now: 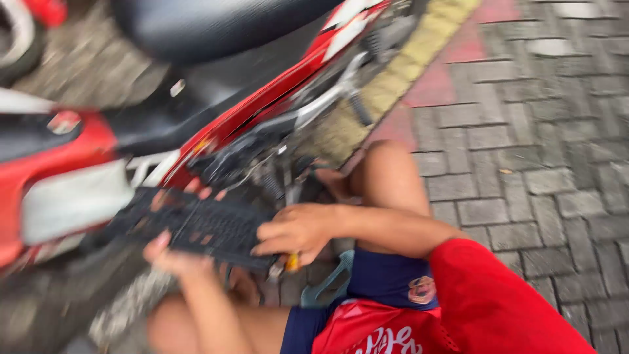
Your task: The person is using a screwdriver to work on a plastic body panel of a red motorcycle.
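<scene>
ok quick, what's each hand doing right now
left hand: closed on the black ribbed panel, gripping from beneath
right hand: closed on the panel's right end

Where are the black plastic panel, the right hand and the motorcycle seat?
black plastic panel [196, 223]: head view, middle of its ribbed face.
right hand [295, 231]: head view, back of hand.
motorcycle seat [209, 26]: head view, black top.

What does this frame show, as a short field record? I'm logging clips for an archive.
Setting: grey brick paving
Vehicle: red and white motorcycle with black seat
Left hand: under the near edge of a flat black ribbed plastic panel
Right hand: grip on panel's right end, small yellow item beneath
Image: motion-blurred
</scene>
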